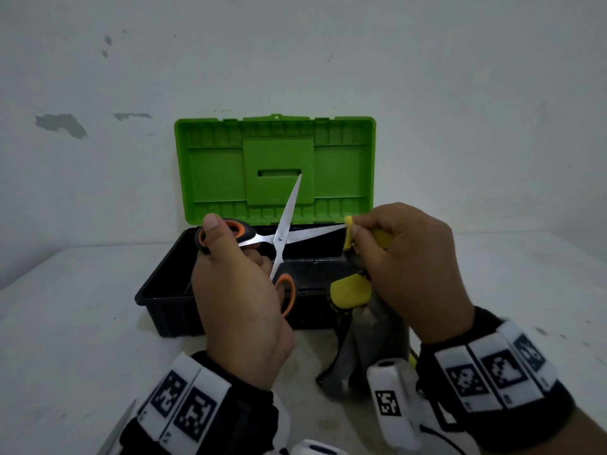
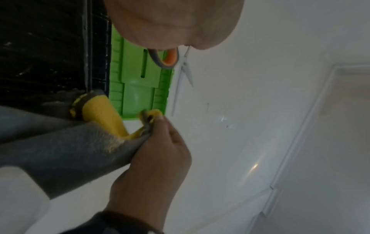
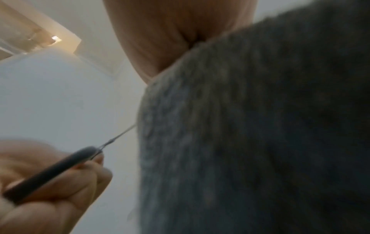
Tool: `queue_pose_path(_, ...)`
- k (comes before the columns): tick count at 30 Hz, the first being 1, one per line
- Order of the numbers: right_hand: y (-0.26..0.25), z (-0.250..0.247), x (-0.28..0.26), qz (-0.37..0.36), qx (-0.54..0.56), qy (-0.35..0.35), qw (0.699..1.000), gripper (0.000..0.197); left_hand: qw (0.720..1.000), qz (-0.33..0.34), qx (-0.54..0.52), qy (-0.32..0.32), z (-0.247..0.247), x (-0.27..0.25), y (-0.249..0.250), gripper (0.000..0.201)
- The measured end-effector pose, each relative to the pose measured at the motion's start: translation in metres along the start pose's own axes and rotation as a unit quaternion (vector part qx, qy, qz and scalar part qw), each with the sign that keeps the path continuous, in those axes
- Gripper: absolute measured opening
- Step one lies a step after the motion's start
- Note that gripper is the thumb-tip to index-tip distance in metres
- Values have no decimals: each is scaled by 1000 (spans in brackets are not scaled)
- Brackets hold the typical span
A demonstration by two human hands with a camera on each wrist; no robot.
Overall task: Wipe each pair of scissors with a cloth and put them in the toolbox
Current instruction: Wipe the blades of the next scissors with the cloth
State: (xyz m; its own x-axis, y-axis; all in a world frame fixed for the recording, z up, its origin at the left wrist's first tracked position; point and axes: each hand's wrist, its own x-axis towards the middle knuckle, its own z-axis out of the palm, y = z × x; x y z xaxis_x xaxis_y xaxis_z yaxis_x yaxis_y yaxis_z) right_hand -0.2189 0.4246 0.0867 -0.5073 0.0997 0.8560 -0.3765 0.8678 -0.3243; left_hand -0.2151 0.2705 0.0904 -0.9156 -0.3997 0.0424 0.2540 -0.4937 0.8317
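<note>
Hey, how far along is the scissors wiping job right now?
Done: the toolbox stands open, lid up; what shows of its inside holds no scissors, though the hands hide part. In hand: the left hand holds the orange-handled scissors with blades spread, while the right hand pinches the yellow-and-grey cloth at one blade's tip. Left: finish wiping and put them in the toolbox.

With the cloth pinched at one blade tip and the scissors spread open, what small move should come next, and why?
Probably shift the cloth to the other blade. The right hand pinches the cloth at the tip of one blade of the scissors, while the upward-pointing blade is bare. The left hand holds the handles, blades spread, above the open toolbox, so both blades are reachable before putting them in.
</note>
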Motion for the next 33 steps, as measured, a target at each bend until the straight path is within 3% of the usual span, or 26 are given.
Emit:
queue_pose_path(3,11,-12,11,95,37,-28,994,5,999,24,24,-29,-1,5,9,43)
queue_pose_path(5,15,-25,19,123,79,-22,989,6,996,16,74,-48,-3,11,16,43)
queue_pose_path(9,3,-44,25,41,112,-48,992,6,986,-19,133,-103,-7,19,20,41)
queue_pose_path(12,-12,-38,18,-70,98,-87,989,8,980,-10,154,-123,-8,18,17,42)
queue_pose_path(17,-27,-12,3,-159,108,-134,972,8,974,14,174,-148,-6,9,14,44)
queue_pose_path(24,-19,-13,6,-126,69,-71,987,6,967,33,170,-187,-7,12,15,40)
queue_pose_path(29,-33,-13,2,-145,105,-106,978,4,972,37,160,-167,-7,11,18,44)
queue_pose_path(33,-23,-12,5,-117,74,-54,989,3,975,20,156,-160,-7,11,21,37)
